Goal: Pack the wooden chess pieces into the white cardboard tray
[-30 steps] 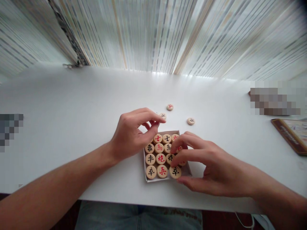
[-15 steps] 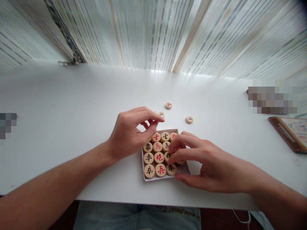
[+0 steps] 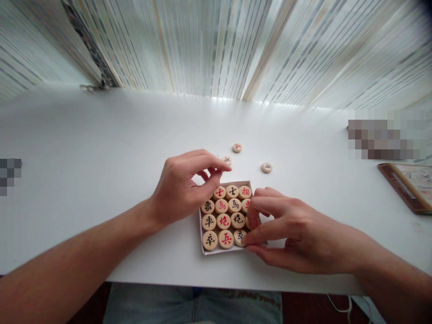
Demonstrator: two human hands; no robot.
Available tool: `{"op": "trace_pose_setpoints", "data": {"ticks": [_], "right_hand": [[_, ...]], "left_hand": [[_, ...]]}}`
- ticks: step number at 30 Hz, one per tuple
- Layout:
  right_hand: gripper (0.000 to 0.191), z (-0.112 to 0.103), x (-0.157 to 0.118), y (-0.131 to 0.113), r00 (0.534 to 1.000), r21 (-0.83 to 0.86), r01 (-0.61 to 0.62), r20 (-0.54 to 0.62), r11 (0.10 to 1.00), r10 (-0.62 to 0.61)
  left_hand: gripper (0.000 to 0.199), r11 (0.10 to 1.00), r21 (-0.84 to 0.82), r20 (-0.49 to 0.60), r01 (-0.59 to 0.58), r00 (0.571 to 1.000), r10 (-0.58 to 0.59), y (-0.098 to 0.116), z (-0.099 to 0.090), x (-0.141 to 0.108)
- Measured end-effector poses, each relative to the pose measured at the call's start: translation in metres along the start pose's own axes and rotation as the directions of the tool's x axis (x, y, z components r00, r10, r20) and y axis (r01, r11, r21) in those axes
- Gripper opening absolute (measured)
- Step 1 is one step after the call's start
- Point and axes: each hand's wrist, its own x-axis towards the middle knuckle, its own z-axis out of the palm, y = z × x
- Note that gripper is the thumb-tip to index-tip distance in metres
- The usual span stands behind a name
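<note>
A shallow white cardboard box (image 3: 201, 238) holds rows of round wooden Chinese chess pieces with red and black characters. My left hand (image 3: 189, 184) hovers over the box's far left corner, thumb and forefinger closed in a pinch; whatever they hold, if anything, is hidden. At the near right corner, my right hand (image 3: 286, 231) has its forefinger and thumb drawn together at the edge of a black-lettered chess piece (image 3: 239, 236). Its other fingers curl over the right column and cover part of it.
Beyond the box lie three loose pieces: a red-lettered one (image 3: 237, 147), one (image 3: 227, 160) behind my left fingertips, and another (image 3: 266, 167) to the right. A brown-edged booklet or box (image 3: 405, 186) rests on the white table (image 3: 101, 144) at right. Striped curtains (image 3: 202, 49) hang behind.
My right hand's fingers have drawn back to the right and closed toward the thumb at the near right piece, uncovering pieces in the box. The left hand stays put.
</note>
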Motion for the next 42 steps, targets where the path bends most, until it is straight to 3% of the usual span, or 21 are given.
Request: {"op": "trace_pose_setpoints", "data": {"ticks": [7, 33, 37, 42], "right_hand": [[0.016, 0.001, 0.0, -0.002, 0.999, -0.047, -0.004, 0.051, 0.999, 0.006], [0.014, 0.001, 0.0, -0.001, 0.998, -0.177, 0.035, 0.056, 0.984, -0.025], [0.017, 0.001, 0.002, 0.001, 0.996, -0.153, 0.083, -0.014, 0.985, -0.086], [0.017, -0.003, 0.001, 0.014, 0.958, -0.203, 0.09, -0.25, 0.975, -0.141]], "left_hand": [[0.021, 1.0, 0.012, 0.006, 0.018, 1.0, -0.018, 0.001, 0.0, 0.0], [0.021, 1.0, 0.006, -0.023, -0.004, 1.0, 0.004, -0.003, 0.001, 0.003], [0.021, 1.0, 0.001, -0.03, 0.002, 1.0, -0.001, -0.004, 0.001, 0.003], [0.016, 0.998, 0.008, -0.061, 0.058, 0.997, -0.057, -0.012, 0.003, 0.003]]}}
